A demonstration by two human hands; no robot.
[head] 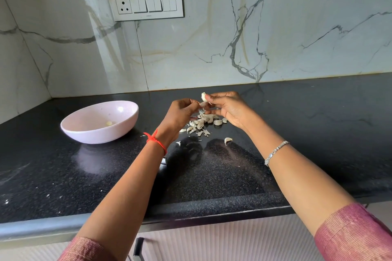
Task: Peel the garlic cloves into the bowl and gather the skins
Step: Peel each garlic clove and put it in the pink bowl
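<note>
Above a black countertop (233, 176), my right hand (229, 108) pinches a garlic clove (203, 97) between thumb and fingers. My left hand (180, 114) is right beside it, its fingertips pinching a strip of skin (203, 104) that hangs from the clove. Under both hands lies a pile of garlic cloves and loose skins (204, 122). One clove (227, 140) lies apart, nearer to me. A pale pink bowl (118, 129) stands to the left with one peeled clove (109, 123) in it.
A marble wall rises behind the counter, with a switch panel and socket (146, 4) on it. The counter's front edge (63, 224) runs below my forearms, with a cabinet handle (137, 248) beneath. Small skin flakes (178, 143) lie scattered near the pile.
</note>
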